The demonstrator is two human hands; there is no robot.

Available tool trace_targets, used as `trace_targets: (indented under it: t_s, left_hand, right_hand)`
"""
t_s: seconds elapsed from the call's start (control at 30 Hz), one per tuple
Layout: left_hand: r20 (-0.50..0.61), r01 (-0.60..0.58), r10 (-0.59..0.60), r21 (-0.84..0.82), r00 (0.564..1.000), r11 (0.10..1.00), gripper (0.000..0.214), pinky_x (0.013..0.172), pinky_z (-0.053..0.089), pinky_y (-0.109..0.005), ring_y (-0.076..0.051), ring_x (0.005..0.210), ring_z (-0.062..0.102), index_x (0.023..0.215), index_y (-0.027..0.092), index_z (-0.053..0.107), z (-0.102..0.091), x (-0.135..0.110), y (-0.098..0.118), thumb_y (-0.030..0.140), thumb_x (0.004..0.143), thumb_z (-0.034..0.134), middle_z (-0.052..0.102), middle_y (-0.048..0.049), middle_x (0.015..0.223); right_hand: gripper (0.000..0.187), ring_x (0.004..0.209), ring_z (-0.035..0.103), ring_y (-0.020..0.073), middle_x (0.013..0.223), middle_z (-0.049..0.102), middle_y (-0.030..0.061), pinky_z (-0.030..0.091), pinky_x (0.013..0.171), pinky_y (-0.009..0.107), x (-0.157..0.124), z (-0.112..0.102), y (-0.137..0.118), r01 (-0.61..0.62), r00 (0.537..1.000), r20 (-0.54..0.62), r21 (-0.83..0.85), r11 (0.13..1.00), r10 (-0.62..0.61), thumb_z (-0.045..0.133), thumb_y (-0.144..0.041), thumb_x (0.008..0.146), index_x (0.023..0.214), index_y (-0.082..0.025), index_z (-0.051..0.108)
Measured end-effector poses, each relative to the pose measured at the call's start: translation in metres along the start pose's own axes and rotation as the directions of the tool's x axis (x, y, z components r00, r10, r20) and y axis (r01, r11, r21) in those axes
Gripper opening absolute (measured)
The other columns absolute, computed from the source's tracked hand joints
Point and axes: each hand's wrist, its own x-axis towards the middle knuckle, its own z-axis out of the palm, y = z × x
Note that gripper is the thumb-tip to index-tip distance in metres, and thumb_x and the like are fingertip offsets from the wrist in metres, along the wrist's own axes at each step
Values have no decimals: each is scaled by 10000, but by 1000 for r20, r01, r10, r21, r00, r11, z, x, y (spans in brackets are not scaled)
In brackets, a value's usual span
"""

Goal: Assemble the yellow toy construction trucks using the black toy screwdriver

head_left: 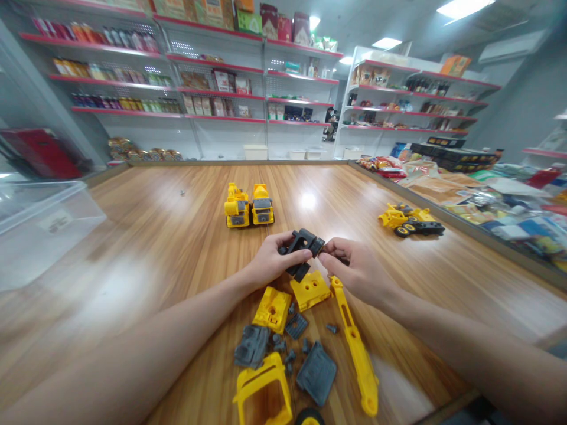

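Note:
My left hand is closed around a black plastic toy-vehicle chassis, thumb across its near side. At the chassis's right end, my right hand has its thumb and fingers pinched together; whatever they grip is mostly hidden. Just below the hands lie a yellow plate with holes and a yellow body part. A long yellow boom arm rests below my right hand. Closer to me are grey parts, several small grey screws, a yellow cab frame and a partly visible wheel.
Two yellow toy trucks stand side by side beyond my hands. Another yellow and black toy vehicle sits to the right. A clear plastic bin is at the left edge. Packaged goods lie past the table's right rim; stocked shelves stand behind.

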Motion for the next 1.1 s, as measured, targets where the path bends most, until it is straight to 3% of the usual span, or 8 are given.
trace_targets:
  t_s: [0.1, 0.2, 0.33, 0.5, 0.63, 0.73, 0.93, 1.1]
  left_hand:
    - [-7, 11, -11, -15, 1000, 1000, 389, 626, 499, -254, -154, 675, 629, 954, 125, 664, 0, 0, 0, 419, 716, 755, 685, -41, 787]
    - [-7, 3, -3, -6, 1000, 1000, 387, 614, 494, -244, -145, 664, 618, 953, 124, 666, 0, 0, 0, 418, 717, 752, 679, -35, 777]
    - [0, -16, 16, 21, 1000, 1000, 375, 575, 461, -212, -120, 639, 582, 930, 123, 665, 0, 0, 0, 409, 708, 762, 652, -14, 752]
    - [4, -8, 8, 10, 1000, 1000, 377, 626, 476, -231, -134, 684, 603, 953, 128, 664, -1, 0, 0, 414, 722, 750, 668, -26, 800]
    - [14, -9, 8, 28, 1000, 1000, 393, 618, 465, -232, -140, 691, 593, 960, 120, 663, -2, 0, 0, 417, 718, 751, 664, -35, 816]
    - [24, -20, 19, 32, 1000, 999, 381, 597, 447, -220, -130, 676, 576, 937, 118, 661, -2, 0, 0, 415, 717, 753, 652, -26, 796]
    - [35, -11, 10, 12, 999, 1000, 373, 633, 476, -237, -142, 700, 601, 955, 124, 653, -2, 1, 0, 408, 731, 745, 671, -36, 811]
    - [39, -10, 9, 25, 999, 1000, 379, 623, 475, -238, -143, 696, 608, 955, 117, 651, -3, 0, -2, 413, 736, 741, 677, -47, 817]
  right_hand:
    - [183, 560, 536, 116, 632, 597, -6, 356, 505, 223, 0, -2, -4, 11, 999, -41, -37, 999, -13, 552, -305, 880, 783, -156, 593]
    - [297, 532, 528, 112, 589, 596, -1, 364, 515, 229, 0, -2, -3, 21, 1000, -16, -73, 997, -22, 480, -313, 921, 697, -159, 599]
    - [385, 491, 516, 110, 562, 590, -7, 372, 500, 229, 0, 2, 2, -17, 999, 47, -6, 1000, 18, 381, -341, 969, 737, -162, 632]
    - [228, 569, 538, 117, 649, 603, -3, 351, 504, 224, 1, 1, 1, 8, 1000, 0, -9, 1000, -8, 529, -327, 901, 762, -159, 594]
    - [325, 522, 496, 107, 570, 558, -15, 338, 503, 229, 0, 0, 0, 29, 999, 14, -49, 998, -28, 479, -335, 930, 672, -163, 575]
    - [363, 497, 497, 109, 552, 560, -15, 353, 499, 231, -1, 1, 1, -10, 998, 55, -3, 1000, 10, 405, -346, 960, 730, -162, 617]
    - [219, 554, 511, 113, 611, 561, -16, 331, 496, 228, 0, 1, 2, -2, 1000, -13, -38, 999, 1, 538, -303, 881, 714, -165, 570]
    - [336, 546, 514, 112, 581, 563, -9, 346, 529, 240, -1, -2, -3, 31, 999, 20, -95, 995, -30, 485, -298, 914, 615, -162, 558]
